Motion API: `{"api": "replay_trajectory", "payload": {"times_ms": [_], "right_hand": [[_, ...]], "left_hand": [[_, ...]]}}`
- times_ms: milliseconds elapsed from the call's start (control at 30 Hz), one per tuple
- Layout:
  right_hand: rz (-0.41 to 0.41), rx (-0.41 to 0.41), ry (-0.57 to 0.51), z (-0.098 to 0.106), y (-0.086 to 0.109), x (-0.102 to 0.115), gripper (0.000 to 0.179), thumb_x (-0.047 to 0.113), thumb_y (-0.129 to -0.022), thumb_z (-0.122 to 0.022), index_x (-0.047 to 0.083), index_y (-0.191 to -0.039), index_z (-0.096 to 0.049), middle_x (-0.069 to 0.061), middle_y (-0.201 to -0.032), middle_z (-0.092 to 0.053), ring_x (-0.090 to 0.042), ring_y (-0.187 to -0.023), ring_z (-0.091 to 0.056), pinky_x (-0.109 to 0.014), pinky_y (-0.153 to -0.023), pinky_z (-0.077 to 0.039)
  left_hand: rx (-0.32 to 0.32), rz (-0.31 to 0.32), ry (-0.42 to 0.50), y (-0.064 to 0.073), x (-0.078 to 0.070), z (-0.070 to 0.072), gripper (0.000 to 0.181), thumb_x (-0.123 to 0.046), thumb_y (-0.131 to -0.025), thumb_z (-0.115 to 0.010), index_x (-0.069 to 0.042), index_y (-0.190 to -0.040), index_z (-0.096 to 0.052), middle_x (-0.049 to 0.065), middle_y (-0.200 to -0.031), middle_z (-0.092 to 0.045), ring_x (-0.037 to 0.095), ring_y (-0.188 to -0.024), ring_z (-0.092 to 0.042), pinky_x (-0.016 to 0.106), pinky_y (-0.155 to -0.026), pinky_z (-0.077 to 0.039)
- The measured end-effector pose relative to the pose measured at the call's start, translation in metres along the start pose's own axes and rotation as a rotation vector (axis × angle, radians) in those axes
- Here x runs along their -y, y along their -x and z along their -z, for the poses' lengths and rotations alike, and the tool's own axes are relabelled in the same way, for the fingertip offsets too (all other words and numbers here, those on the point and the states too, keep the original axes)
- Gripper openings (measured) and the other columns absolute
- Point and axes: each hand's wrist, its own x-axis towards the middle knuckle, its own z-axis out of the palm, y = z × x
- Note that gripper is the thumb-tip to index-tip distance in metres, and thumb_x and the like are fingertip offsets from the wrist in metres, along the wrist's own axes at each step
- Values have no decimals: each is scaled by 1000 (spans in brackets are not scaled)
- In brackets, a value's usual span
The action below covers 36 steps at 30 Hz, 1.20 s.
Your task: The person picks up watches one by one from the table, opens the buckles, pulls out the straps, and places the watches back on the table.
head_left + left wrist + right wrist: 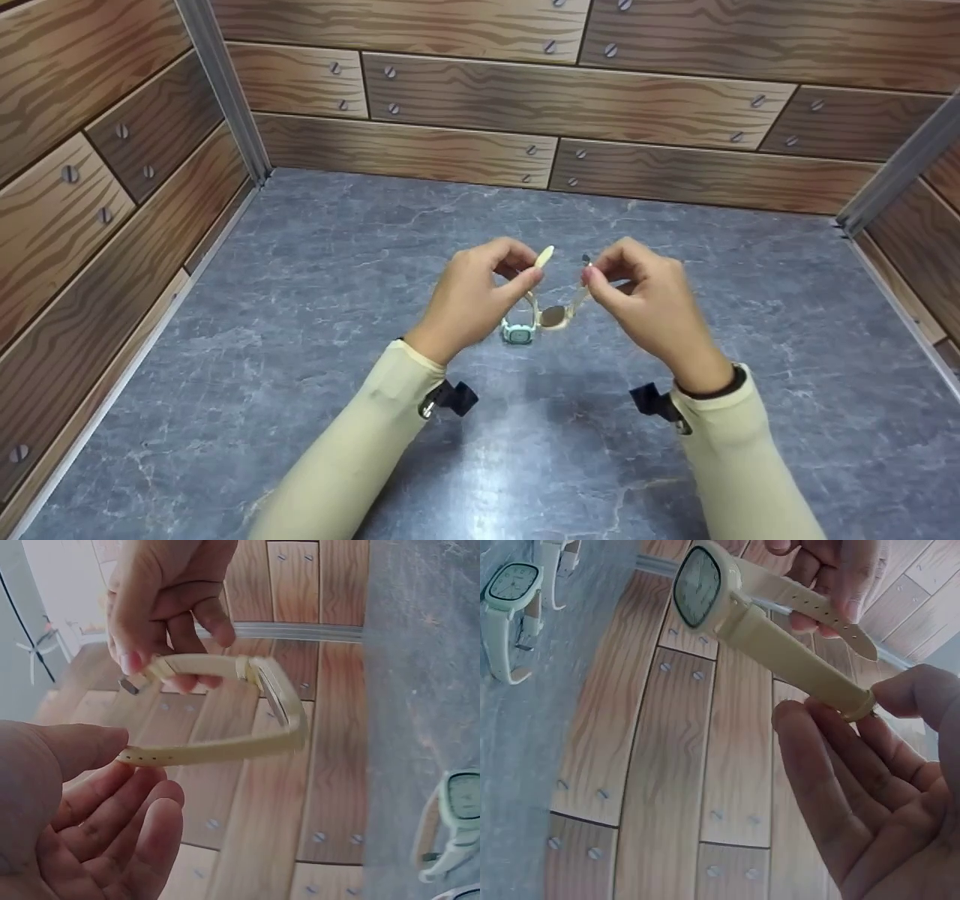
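Between both hands hangs a cream wristwatch (553, 318), its strap unfastened and both ends up. My left hand (480, 296) pinches the tapered end with the punched holes between thumb and fingers. The buckle end is pinched by my right hand (649, 300); a bit of metal buckle (130, 685) pokes out there in the left wrist view. In the right wrist view the squarish watch face (697, 586) points left, and the two strap halves stand apart. A mint-green watch (519, 334) sits on the table, just left of the held watch in the head view.
Another pale watch (553, 574), cut off by the frame, stands beside the mint-green one in the right wrist view. The grey marbled table (360, 225) is bounded by wood-print panels (465, 90) at the back and both sides.
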Motion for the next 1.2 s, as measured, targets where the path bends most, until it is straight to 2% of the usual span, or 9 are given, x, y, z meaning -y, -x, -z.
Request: {"api": "replay_trajectory", "payload": {"times_ms": [200, 400, 567, 800, 867, 967, 1067, 1200], "right_hand": [[-151, 115, -117, -8, -10, -31, 12, 5, -101, -64, -1, -91, -61, -14, -87, -72, -19, -71, -73, -28, -65, -62], [-320, 270, -148, -17, -20, -65, 16, 10, -106, -58, -4, -100, -57, -22, -93, -67, -17, -71, -70, -35, -69, -63], [-362, 348, -88, -28, -24, -86, 16, 11, -107, -55, -2, -99, -56, -20, -89, -65, -17, -66, -67, -41, -67, -63], [-381, 383, -22, -40, -29, -98, 14, 9, -105, -56, 0, -94, -55, -8, -78, -63, -12, -58, -63, -38, -59, -61], [-388, 379, 12, -42, -29, -103, 14, 9, -104, -56, 0, -92, -56, -6, -74, -62, -11, -55, -62, -35, -55, -59], [-443, 382, 41, -46, -28, -109, 17, 11, -103, -56, 0, -90, -58, -4, -71, -63, -11, -55, -62, -31, -53, -57], [-473, 388, 78, -54, -29, -113, 20, 15, -102, -60, 0, -89, -64, -4, -70, -65, -11, -56, -62, -27, -52, -56], [-414, 384, 172, -68, -34, -113, 21, 19, -99, -64, 5, -83, -69, 0, -67, -63, -10, -54, -58, -23, -50, -50]], "left_hand": [[9, 124, -27, -17, 22, -17, 11, -24, -97, -75, -15, -103, -76, -8, -89, -74, 8, -82, -68, 26, -75, -55], [117, 220, -95, -33, 39, -45, 15, -27, -97, -74, -15, -106, -76, -5, -95, -75, 9, -85, -68, 26, -78, -55], [174, 262, -178, -37, 57, -57, 15, -28, -97, -74, -15, -104, -74, -3, -95, -76, 11, -84, -68, 29, -77, -55], [192, 323, -249, -39, 77, -65, 14, -28, -95, -75, -15, -100, -73, -2, -92, -74, 13, -82, -67, 33, -77, -54], [198, 317, -273, -41, 79, -71, 14, -29, -95, -74, -15, -98, -74, -2, -91, -74, 13, -80, -65, 33, -76, -53], [210, 305, -321, -44, 81, -78, 14, -29, -94, -73, -15, -94, -75, -3, -89, -73, 13, -76, -63, 33, -72, -52], [214, 293, -398, -45, 82, -79, 13, -28, -93, -73, -17, -88, -75, -5, -84, -70, 13, -72, -60, 33, -68, -51], [216, 282, -490, -45, 83, -75, 19, -26, -94, -73, -18, -76, -72, -7, -73, -64, 13, -64, -55, 32, -60, -46]]}}
